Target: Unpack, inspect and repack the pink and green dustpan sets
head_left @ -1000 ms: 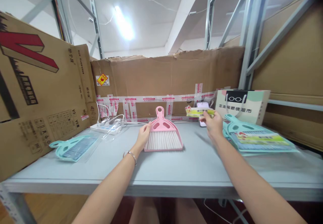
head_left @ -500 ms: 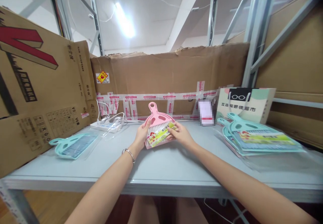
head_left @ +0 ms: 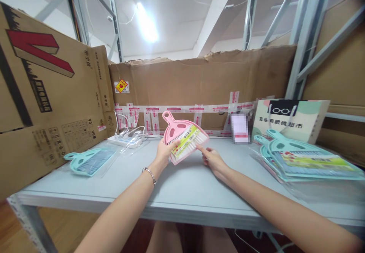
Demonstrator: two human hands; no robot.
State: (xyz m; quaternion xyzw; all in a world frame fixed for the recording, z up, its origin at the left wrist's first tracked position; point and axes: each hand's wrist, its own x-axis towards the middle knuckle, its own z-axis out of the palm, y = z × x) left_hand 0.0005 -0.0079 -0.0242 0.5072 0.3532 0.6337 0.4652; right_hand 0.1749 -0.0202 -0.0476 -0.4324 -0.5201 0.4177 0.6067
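My left hand [head_left: 165, 152] grips a pink dustpan-and-brush set [head_left: 182, 137] and holds it tilted above the grey table [head_left: 182, 192]. A yellow-green paper label [head_left: 186, 141] lies across the white bristles, pinned under my left thumb. My right hand [head_left: 212, 160] is just right of the set, fingers apart, its index fingertip touching the set's lower right edge.
A teal dustpan set in a clear bag [head_left: 88, 161] lies at the left. A stack of bagged teal sets [head_left: 305, 160] lies at the right, before a paper bag [head_left: 291, 120]. A white power strip [head_left: 125, 141] and a phone [head_left: 240, 128] stand near the cardboard back wall.
My right hand fetched the label from the back right and laid it on the brush. The pink set rose off the table and tilted; my right hand has let go of the label.
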